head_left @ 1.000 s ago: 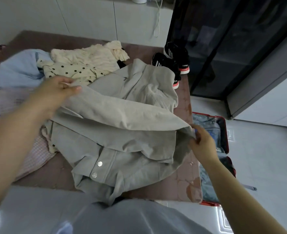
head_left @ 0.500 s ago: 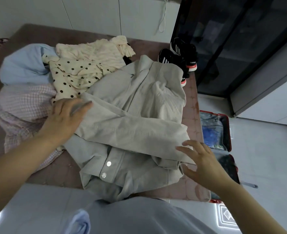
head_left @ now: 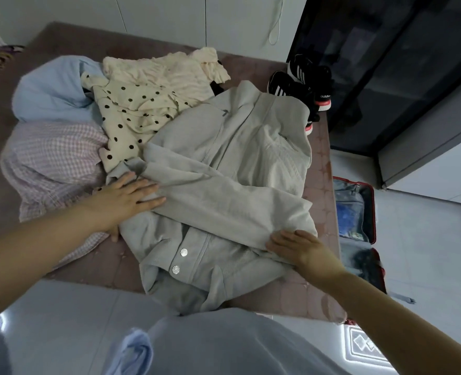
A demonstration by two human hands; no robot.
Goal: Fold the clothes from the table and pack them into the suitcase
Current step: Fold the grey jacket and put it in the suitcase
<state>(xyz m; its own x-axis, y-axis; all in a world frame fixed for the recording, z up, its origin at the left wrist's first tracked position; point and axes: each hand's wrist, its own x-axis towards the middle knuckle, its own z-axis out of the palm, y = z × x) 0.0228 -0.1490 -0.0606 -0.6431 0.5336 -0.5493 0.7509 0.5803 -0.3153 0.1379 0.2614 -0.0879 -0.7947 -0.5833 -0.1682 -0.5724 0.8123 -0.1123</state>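
Note:
A pale grey jacket (head_left: 224, 169) with metal snap buttons lies spread on the brown table (head_left: 94, 269), one sleeve folded across its front. My left hand (head_left: 126, 197) lies flat, fingers spread, on the sleeve's cuff end at the jacket's left side. My right hand (head_left: 297, 246) presses palm-down on the sleeve's other end near the right hem, holding nothing. Behind the jacket lie a cream polka-dot garment (head_left: 131, 115), a cream top (head_left: 164, 69), a light blue garment (head_left: 50, 90) and a pink checked shirt (head_left: 50, 161). An open red suitcase (head_left: 372, 212) lies on the floor to the right.
Black sneakers (head_left: 302, 85) stand at the table's far right corner. A dark glass cabinet (head_left: 386, 63) rises beyond them. White cupboards line the back wall, with a cord (head_left: 276, 25) hanging down. The pale floor (head_left: 427, 253) surrounds the suitcase.
The sleeve that both hands held up has been laid across the jacket. Both hands released it and now press flat on the fabric.

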